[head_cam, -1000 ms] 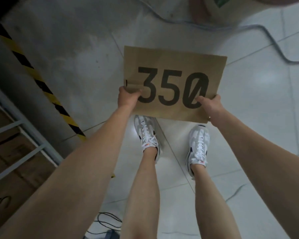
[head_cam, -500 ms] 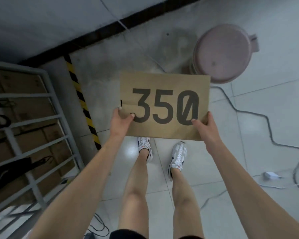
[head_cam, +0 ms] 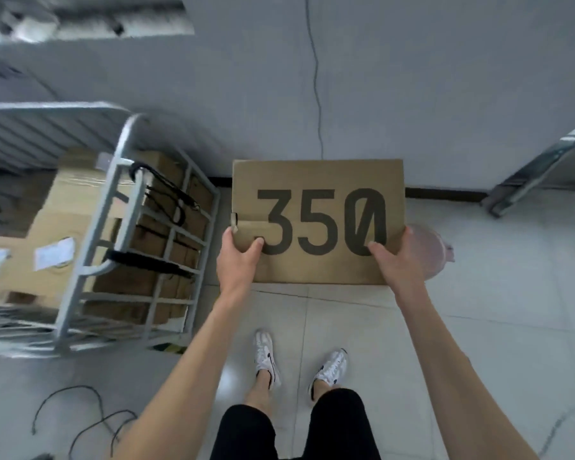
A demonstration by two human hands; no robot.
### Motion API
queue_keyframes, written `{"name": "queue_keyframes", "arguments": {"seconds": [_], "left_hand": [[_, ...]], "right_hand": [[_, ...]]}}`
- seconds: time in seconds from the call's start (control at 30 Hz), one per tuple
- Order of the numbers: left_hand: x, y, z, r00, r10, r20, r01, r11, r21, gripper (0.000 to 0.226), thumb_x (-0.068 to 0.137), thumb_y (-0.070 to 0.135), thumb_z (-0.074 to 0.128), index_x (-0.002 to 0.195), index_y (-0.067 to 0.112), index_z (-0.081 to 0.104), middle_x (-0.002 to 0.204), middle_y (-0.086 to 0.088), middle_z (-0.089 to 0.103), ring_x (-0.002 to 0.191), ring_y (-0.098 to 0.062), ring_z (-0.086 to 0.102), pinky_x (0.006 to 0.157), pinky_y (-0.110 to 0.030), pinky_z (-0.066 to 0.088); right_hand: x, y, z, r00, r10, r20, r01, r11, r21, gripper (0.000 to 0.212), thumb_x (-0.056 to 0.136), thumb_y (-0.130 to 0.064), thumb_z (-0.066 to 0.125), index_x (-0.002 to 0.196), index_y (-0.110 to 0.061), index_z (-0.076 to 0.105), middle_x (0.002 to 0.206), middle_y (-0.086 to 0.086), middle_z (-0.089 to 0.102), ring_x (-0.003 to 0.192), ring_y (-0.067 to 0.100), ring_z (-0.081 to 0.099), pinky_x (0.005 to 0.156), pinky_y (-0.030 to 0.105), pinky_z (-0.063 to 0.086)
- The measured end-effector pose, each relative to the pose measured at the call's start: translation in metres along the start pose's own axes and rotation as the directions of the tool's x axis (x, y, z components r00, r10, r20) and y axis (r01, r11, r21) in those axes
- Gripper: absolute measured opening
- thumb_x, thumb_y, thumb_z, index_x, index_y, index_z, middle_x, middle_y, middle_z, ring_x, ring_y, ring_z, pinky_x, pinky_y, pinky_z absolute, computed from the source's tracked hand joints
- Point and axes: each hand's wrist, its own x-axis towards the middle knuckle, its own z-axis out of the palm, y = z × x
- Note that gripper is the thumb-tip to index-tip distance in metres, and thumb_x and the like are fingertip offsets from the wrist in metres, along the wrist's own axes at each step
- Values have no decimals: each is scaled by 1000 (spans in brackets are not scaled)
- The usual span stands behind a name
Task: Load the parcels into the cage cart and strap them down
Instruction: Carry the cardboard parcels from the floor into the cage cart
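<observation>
Cardboard parcel marked 350, frame centre; left hand and right hand curl round its lower corners. Best carried level, then lowered into cage cart, frame left.

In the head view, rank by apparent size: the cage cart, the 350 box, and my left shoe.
1. cage cart, cropped at left
2. 350 box, nearer the camera
3. left shoe, farthest away

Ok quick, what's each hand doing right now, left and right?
Left hand: holding the brown cardboard box printed 350 at its near left corner.
Right hand: holding the same box at its near right corner.
</observation>
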Motion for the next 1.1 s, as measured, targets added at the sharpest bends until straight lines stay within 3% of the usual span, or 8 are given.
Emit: {"name": "queue_keyframes", "arguments": {"seconds": [0.07, 0.27, 0.4, 0.53, 0.77, 0.9, 1.03, 1.1], "left_hand": [[-23, -4, -55, 995, 10, -97, -14, 999, -39, 64, 85, 48, 71, 140, 28, 46, 125, 9, 63, 113, -11, 61, 99, -43, 53], [-83, -55, -226, 902, -60, -428, -5, 989, -149, 78, 82, 60, 70, 147, 32, 37, 138, 9, 54, 124, -11, 51, 105, -42, 47], [-125, -108, -343, 815, -135, -564, 51, 985, -164, 80, 80, 61, 71, 146, 30, 38, 133, 7, 57, 120, -16, 55, 95, -40, 52], [-175, -184, -464, 688, -196, -698, 119, 980, -158, 74, 79, 61, 71, 139, 28, 43, 128, 11, 60, 116, -19, 60, 92, -37, 51], [-229, -280, -596, 527, -318, -788, 241, 945, -221, 81, 77, 60, 72, 143, 26, 41, 138, 2, 58, 124, -24, 56, 99, -51, 50], [-221, -314, -646, 500, -353, -791, 263, 932, -250, 86, 74, 67, 67, 145, 29, 37, 143, 4, 54, 129, -23, 53, 101, -54, 48], [-184, -337, -695, 502, -344, -793, 273, 934, -233, 85, 74, 65, 68, 145, 29, 39, 142, 4, 55, 128, -21, 53, 103, -50, 47], [-159, -350, -725, 509, -342, -790, 284, 933, -221, 81, 75, 63, 70, 142, 27, 42, 138, 4, 58, 124, -21, 56, 101, -50, 49]], "right_hand": [[-38, -38, 12, 990, -138, -8, 137, 988, -73, 84, 88, -44, 67, 156, -16, 26, 150, 17, 44, 134, 39, 44, 109, 46, 34], [-163, -127, 114, 910, -379, 166, 385, 923, -5, 92, 90, -44, 66, 161, -29, 9, 164, 1, 26, 148, 24, 28, 116, 48, 29], [-253, -160, 201, 839, -476, 264, 488, 873, 25, 86, 91, -33, 67, 159, -27, 16, 155, -1, 39, 139, 20, 41, 107, 38, 41], [-363, -171, 302, 740, -536, 406, 564, 824, 59, 76, 89, -31, 64, 154, -28, 25, 145, 2, 46, 129, 24, 49, 105, 50, 48], [-485, -175, 434, 635, -551, 542, 653, 757, 5, 85, 91, -31, 63, 160, -22, 14, 152, 5, 40, 135, 26, 43, 106, 42, 41], [-518, -186, 489, 603, -564, 564, 680, 733, 6, 80, 88, -30, 64, 156, -22, 22, 149, 2, 45, 134, 23, 45, 105, 45, 45], [-534, -210, 547, 595, -591, 545, 683, 729, 46, 61, 86, -26, 65, 140, -30, 37, 125, -6, 53, 118, 19, 52, 88, 38, 47], [-539, -227, 584, 592, -586, 553, 676, 734, 55, 55, 86, -24, 66, 134, -29, 41, 122, -5, 55, 114, 18, 53, 92, 43, 51]]}}
